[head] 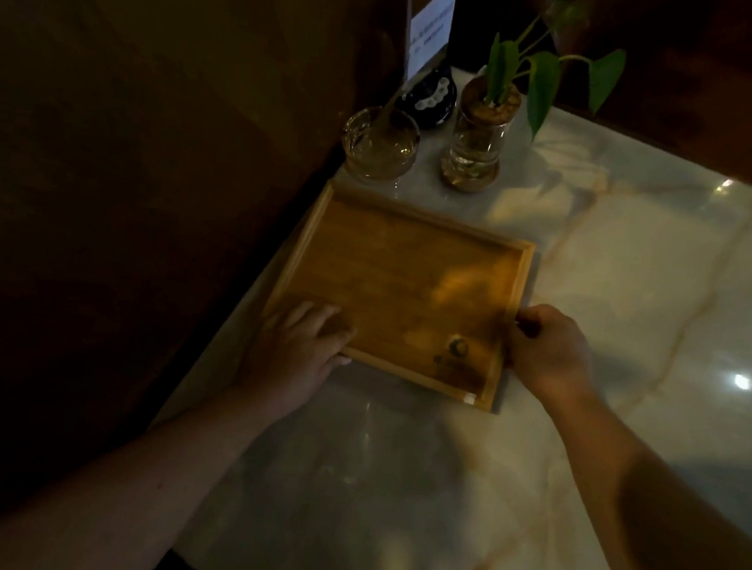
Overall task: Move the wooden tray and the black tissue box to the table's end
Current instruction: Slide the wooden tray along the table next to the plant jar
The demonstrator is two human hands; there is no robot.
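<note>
Wooden and stiff, the empty wooden tray (393, 287) looks light to us, best gripped by its raised rim. We have our left hand (296, 346) closed over its near-left corner and our right hand (547, 350) clamped on its right rim. It lies flat on the marble table (646, 320) at the far-left corner, just short of the glass bowl (379, 144) and plant vase (476, 142), its long axis running left to right.

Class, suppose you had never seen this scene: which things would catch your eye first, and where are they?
The wooden tray stands out, lying empty near the marble table's far end by the dark wall. The left hand rests on its near left corner and the right hand grips its right rim. Beyond it stand a green plant in a glass vase and a glass bowl.
</note>
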